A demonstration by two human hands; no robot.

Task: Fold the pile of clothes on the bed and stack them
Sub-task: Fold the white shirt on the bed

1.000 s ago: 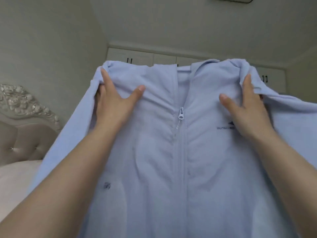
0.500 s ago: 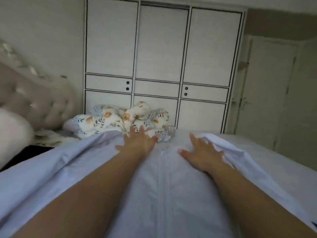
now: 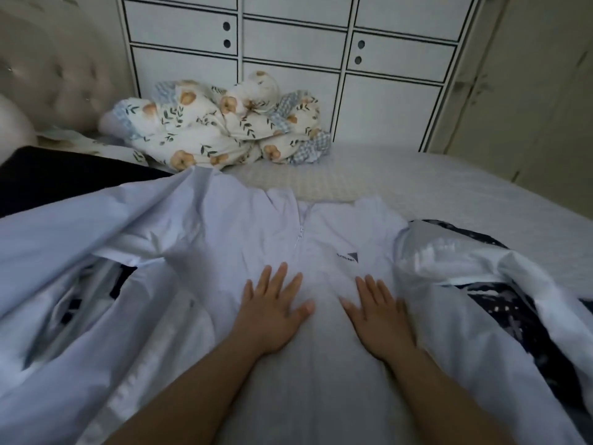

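1. On the bed point(image 3: 449, 187), a pale blue zip-up jacket point(image 3: 224, 239) lies front up, its collar pointing toward the floral bundle point(image 3: 218, 130) at the far side.
2. Both hands lie flat on the jacket's chest with fingers straight and spread, gripping nothing: the left hand point(image 3: 272, 313) just left of the zip point(image 3: 300, 234), the right hand point(image 3: 378, 316) just right of it, below the small logo point(image 3: 348, 256).
3. Spreading looks about done; no fold is made yet, and both sleeves lie rumpled out to either side of the jacket.
4. Dark patterned clothing point(image 3: 500, 300) shows under the jacket's right sleeve, unfolded. No finished stack is visible, so most of the task seems left.
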